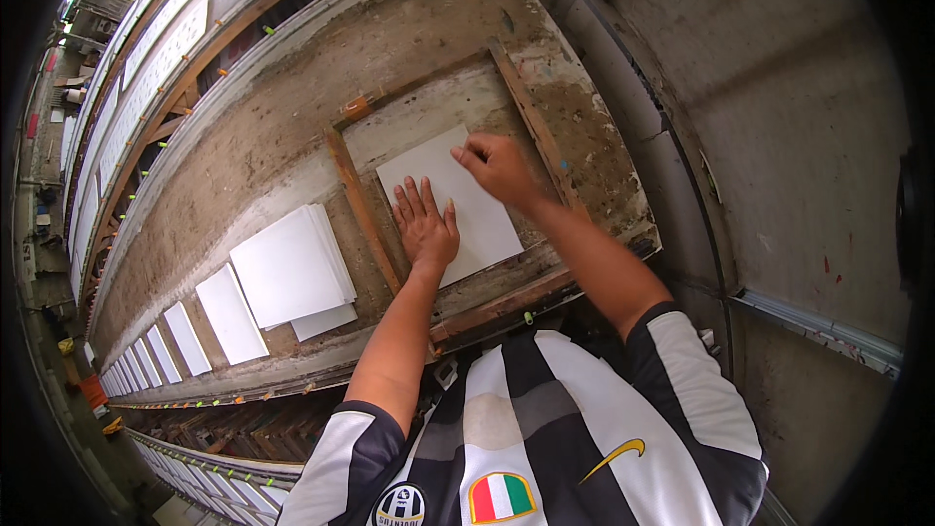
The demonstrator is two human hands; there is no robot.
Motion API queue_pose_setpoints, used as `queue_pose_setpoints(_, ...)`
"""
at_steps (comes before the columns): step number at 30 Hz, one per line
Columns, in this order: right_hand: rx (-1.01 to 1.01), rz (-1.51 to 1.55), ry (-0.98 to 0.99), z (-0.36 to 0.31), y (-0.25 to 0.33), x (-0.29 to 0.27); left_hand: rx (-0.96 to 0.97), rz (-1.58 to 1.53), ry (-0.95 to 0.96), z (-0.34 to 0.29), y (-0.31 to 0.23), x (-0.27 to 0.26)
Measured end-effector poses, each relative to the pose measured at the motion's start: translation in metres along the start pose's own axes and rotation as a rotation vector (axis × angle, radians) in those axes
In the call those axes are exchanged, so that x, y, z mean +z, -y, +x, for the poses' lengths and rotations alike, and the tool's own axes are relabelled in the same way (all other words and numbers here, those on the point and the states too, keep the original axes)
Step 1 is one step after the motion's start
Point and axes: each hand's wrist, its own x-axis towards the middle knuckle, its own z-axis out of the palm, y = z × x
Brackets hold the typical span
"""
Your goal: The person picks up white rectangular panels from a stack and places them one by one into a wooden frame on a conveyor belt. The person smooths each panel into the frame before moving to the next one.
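Observation:
A white rectangular sheet (487, 234) lies flat on a long, stained worktable, inside a worn wooden frame (362, 209). My left hand (427, 232) rests on the sheet's left part, palm down with the fingers spread. Over the sheet's far right part is my right hand (495, 168), its fingers curled in and the thumb side turned left. Whatever it may hold is hidden by the fingers. Left of the frame sits a stack of white sheets (290, 263), slightly fanned at its right side.
Further left, a row of white sheets (232, 314) runs along the worktable (234, 127). Beyond it stand other long tables with white panels (168, 44) and small coloured pegs along their edges. A grey wall (779, 136) rises close on my right.

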Motion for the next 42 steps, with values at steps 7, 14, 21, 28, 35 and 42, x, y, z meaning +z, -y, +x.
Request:
queue_pose_setpoints(7, -0.075, 0.062, -0.248, -0.068, -0.075, 0.099, 0.009, -0.022, 0.003, 0.006, -0.001, -0.003)
queue_pose_setpoints(14, 0.055, 0.072, -0.125, -0.024, -0.068, 0.079, 0.015, -0.008, 0.018, 0.001, 0.002, 0.0)
queue_pose_setpoints(21, -0.04, 0.119, -0.182, 0.056, -0.068, 0.099, -0.022, -0.032, 0.085, 0.004, -0.002, -0.008)
queue_pose_setpoints(28, -0.005, 0.083, -0.137, 0.074, -0.075, 0.086, -0.023, -0.04, 0.073, 0.005, -0.003, -0.007)
queue_pose_setpoints(35, 0.058, 0.074, -0.047, 0.074, -0.075, 0.119, -0.04, -0.039, 0.122, 0.005, -0.004, -0.012)
queue_pose_setpoints(42, 0.002, 0.2, 0.173, 0.088, -0.061, 0.143, -0.072, -0.012, 0.219, 0.006, -0.003, -0.013)
